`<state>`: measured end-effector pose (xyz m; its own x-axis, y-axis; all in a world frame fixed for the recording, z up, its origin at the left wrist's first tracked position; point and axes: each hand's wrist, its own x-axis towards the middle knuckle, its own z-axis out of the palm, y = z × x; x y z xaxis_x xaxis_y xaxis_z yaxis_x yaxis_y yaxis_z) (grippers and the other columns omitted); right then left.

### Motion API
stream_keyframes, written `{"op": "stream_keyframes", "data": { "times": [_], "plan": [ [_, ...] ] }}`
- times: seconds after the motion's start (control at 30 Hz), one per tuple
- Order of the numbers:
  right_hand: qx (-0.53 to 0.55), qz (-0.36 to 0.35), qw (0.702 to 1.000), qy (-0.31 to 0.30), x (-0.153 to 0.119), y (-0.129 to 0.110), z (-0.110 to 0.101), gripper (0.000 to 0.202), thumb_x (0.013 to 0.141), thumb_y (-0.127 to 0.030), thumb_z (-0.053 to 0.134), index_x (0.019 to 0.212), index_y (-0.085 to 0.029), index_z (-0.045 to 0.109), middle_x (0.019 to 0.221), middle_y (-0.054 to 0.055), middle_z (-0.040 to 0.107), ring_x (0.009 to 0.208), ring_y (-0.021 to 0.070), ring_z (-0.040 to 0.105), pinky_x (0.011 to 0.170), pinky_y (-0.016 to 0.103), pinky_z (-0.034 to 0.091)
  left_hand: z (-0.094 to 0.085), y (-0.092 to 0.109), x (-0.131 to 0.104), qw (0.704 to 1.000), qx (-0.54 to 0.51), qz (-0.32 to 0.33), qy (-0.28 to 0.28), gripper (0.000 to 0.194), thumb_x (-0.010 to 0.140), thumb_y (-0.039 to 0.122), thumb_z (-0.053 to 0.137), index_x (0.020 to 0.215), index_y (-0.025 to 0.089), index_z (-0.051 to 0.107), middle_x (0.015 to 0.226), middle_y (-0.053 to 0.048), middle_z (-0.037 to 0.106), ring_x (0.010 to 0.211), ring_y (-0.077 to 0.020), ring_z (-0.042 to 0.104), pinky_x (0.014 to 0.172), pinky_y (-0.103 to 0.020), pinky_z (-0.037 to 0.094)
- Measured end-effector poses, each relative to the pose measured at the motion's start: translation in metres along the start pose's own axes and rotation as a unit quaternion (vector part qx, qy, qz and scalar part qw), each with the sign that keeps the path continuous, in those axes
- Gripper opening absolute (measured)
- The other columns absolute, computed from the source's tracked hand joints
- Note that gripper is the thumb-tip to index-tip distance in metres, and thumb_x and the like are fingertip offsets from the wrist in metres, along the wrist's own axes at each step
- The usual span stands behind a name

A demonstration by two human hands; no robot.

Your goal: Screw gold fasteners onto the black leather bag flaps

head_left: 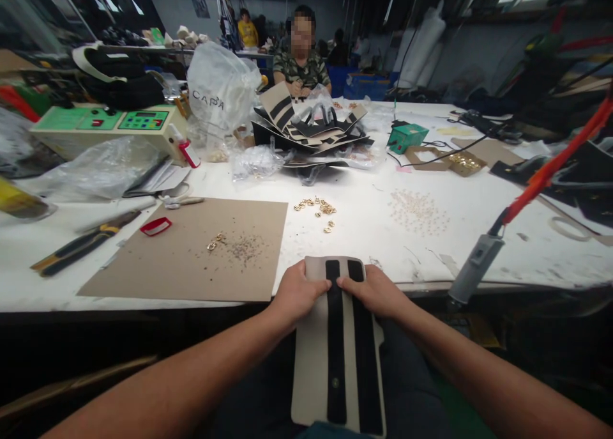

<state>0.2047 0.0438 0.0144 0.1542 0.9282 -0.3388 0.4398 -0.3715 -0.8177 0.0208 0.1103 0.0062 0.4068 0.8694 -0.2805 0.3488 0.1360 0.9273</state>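
Note:
A flat beige panel with two black strips lies lengthwise over my lap, its far end raised at the table edge. My left hand grips its upper left side, thumb pressed on the black strip. From the right, my right hand clasps the upper right side, its thumb almost meeting the other one. The fingers beneath the panel are hidden. Near the lower end of the left strip sits a small round metal fitting. Past the panel, a loose group of gold metal clasps is scattered on the white table.
Left, a brown board carries tiny dark bits and a few gold pieces, with yellow-black pliers beside it. A grey tool hangs by an orange cord at right. Stacked panels stand mid-table; a person sits beyond.

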Motion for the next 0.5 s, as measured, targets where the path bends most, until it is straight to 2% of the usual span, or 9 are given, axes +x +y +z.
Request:
{"op": "stream_keyframes", "data": {
  "times": [0.2,0.5],
  "plan": [
    [-0.057,0.057,0.996,0.042,0.019,-0.004,0.006,0.019,0.086,-0.029,0.069,0.087,-0.013,0.079,0.087,0.011,0.08,0.085,0.0263,0.075,0.067,0.029,0.049,0.003,-0.002,0.024,0.998,0.057,-0.01,-0.003,0.025,0.07,0.015,0.076,0.095,0.015,0.073,0.087,-0.007,0.08,0.08,-0.024,0.073,0.064,-0.028,0.053],
    [-0.079,0.058,0.994,0.05,0.015,-0.009,0.009,0.019,0.086,-0.027,0.068,0.09,-0.012,0.08,0.089,0.011,0.08,0.085,0.0249,0.074,0.066,0.027,0.048,0.003,-0.001,0.023,0.991,0.131,0.015,0.005,0.021,0.072,0.013,0.076,0.092,0.015,0.073,0.088,-0.007,0.079,0.083,-0.0248,0.073,0.067,-0.027,0.051]
  ]
}}
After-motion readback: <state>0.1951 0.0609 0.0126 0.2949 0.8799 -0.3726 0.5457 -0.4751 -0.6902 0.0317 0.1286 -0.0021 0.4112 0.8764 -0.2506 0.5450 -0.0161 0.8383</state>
